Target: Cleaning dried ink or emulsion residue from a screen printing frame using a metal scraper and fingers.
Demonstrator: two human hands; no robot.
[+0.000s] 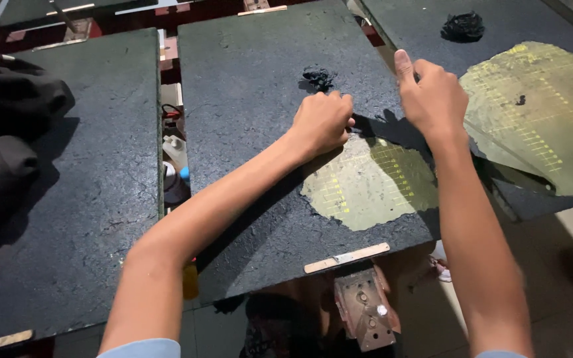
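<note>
— What step is this?

— Peeling, I judge. The left hand (323, 122) is curled tight into a fist at the torn edge of the black coating (392, 129) on the middle board (247, 86), seemingly pinching that edge, though the fingertips are hidden. The right hand (432, 96) is half closed, thumb up, pressing on the same dark edge just beside it; whether it grips anything I cannot tell.

— What does the next move call for?

— Probably a steady pull along the tear, so that more of the yellow gridded patch (369, 185) shows.

— Counts?

— Three coated boards clearly in view, perhaps more at the top edge. Two bared yellow patches, one on the middle board, one on the right board (545, 113). Two black scrap wads, one (318, 77) just beyond the left hand, one (462, 26) on the right board.
</note>
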